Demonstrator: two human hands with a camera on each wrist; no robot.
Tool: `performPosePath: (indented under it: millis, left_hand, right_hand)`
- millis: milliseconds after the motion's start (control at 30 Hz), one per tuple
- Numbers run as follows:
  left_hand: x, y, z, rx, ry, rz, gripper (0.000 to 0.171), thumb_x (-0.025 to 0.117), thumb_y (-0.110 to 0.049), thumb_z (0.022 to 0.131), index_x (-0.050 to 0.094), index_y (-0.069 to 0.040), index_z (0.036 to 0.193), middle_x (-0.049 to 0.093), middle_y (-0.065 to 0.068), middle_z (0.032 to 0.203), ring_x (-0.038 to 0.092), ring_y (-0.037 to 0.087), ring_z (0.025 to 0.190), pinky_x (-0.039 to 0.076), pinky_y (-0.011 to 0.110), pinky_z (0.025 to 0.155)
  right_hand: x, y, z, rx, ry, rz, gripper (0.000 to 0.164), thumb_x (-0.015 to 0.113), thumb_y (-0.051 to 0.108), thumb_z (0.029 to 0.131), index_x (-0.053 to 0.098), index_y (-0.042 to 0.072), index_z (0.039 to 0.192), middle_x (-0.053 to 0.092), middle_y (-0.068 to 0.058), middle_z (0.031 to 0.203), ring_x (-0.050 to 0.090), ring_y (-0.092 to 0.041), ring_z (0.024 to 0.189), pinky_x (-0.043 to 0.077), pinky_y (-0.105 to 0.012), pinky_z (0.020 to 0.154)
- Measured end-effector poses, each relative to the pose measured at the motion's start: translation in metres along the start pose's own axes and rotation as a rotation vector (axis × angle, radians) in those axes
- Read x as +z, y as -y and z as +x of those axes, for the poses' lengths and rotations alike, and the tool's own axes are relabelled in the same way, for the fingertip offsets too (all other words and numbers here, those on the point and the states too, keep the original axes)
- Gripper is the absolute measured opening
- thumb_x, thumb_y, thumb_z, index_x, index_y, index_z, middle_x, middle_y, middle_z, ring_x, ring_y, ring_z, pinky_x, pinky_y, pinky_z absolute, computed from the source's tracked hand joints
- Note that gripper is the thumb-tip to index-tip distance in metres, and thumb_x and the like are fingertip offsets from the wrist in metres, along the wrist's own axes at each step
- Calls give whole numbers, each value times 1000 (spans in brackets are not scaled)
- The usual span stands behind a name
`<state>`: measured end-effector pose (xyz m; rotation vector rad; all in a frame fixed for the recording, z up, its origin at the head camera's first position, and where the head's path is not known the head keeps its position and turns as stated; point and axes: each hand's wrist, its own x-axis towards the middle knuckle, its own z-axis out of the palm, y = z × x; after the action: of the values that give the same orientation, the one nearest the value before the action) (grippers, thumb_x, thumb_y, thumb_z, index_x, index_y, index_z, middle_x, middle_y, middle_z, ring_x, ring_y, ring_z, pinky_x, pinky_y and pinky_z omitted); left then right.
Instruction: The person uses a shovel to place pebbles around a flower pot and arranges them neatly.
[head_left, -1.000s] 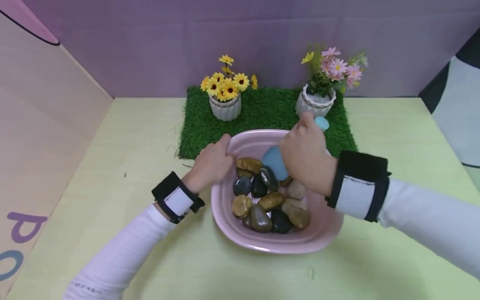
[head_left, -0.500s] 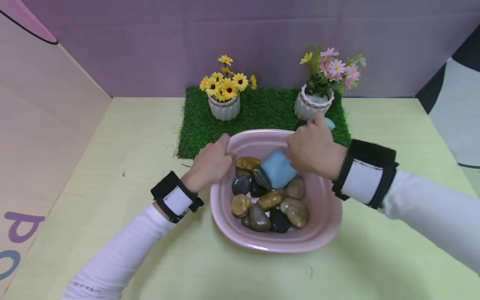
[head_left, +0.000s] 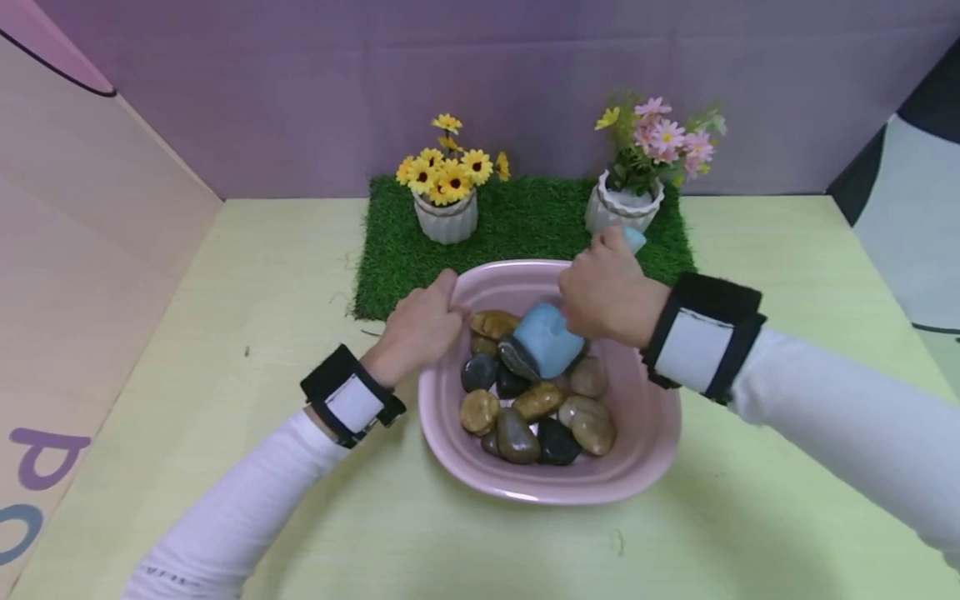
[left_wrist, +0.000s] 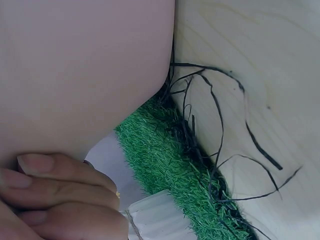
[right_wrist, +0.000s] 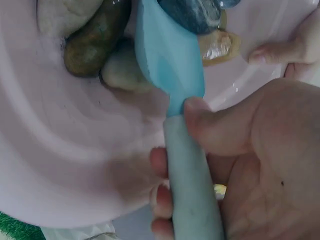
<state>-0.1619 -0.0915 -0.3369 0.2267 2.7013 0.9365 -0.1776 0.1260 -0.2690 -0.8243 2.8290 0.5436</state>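
My right hand (head_left: 609, 287) grips the pale blue-green handle of a toy shovel (right_wrist: 172, 55), thumb near the neck. Its light blue blade points down among smooth stones in a pink basin (head_left: 663, 442). Against the blade's left edge in the head view lies a dark, streaked stone (head_left: 518, 358). Around it are brown, black and pale stones, among them a tan round stone (head_left: 480, 412) and a black stone (head_left: 558, 442). At the basin's upper left rim my left hand (head_left: 420, 325) holds on; in the left wrist view its fingers (left_wrist: 75, 220) curl beneath the rim.
Behind the basin lies a green turf mat (head_left: 532, 212). On it stand a white pot with yellow flowers (head_left: 450, 175) and another with pink flowers (head_left: 663, 142). Thin black strands (left_wrist: 245, 115) stick out from the mat's edge over the pale tabletop (head_left: 277, 275).
The right hand went right, then back left, and the shovel's blade has shifted and turned over the stones. The dark streaked stone has slid slightly left. My left hand keeps its place on the rim.
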Motion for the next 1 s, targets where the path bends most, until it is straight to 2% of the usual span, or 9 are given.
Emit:
performPosePath:
  millis: [67, 200, 300, 533, 800, 1000]
  left_hand:
    - [0, 1, 0, -2, -2, 0, 27, 42, -26, 103, 46, -11, 124, 64, 16, 97, 69, 21, 62, 55, 26, 44]
    - [1, 2, 0, -3, -3, 9, 26, 42, -25, 102, 46, -11, 124, 64, 16, 96, 68, 21, 61, 54, 27, 43]
    - [2, 2, 1, 4, -1, 15, 26, 41, -25, 102, 46, -11, 124, 63, 16, 95, 68, 21, 60, 54, 28, 43]
    - [1, 1, 1, 9, -14, 35, 23, 42, -24, 102, 47, -11, 121, 64, 14, 93, 68, 20, 60, 53, 27, 42]
    - [0, 1, 1, 3, -10, 31, 26, 41, -24, 102, 46, -11, 124, 64, 14, 95, 67, 20, 59, 53, 27, 41]
    - [0, 1, 1, 1, -10, 38, 27, 41, -26, 103, 46, -12, 125, 64, 16, 97, 67, 21, 60, 53, 28, 43]
  right_hand:
    - [-1, 0, 5, -15, 36, 5, 28, 63, 32, 88, 66, 6, 78, 71, -16, 95, 59, -43, 100, 36, -54, 97]
    - [0, 2, 13, -51, 144, 91, 30, 60, 37, 94, 66, 10, 82, 69, -15, 103, 56, -38, 101, 35, -50, 92]
    - [2, 5, 16, -64, 192, 138, 32, 59, 40, 95, 66, 12, 82, 68, -13, 104, 54, -36, 100, 34, -48, 91]
    - [4, 9, 20, -91, 152, 174, 32, 62, 39, 93, 65, 12, 75, 69, -11, 97, 57, -34, 94, 35, -48, 89]
    - [8, 16, 17, -68, 198, 233, 34, 61, 39, 93, 62, 14, 69, 69, -5, 85, 58, -31, 92, 34, -48, 88]
    - [7, 10, 14, -60, 217, 295, 39, 59, 38, 94, 59, 15, 63, 64, -3, 74, 55, -26, 79, 33, -48, 86]
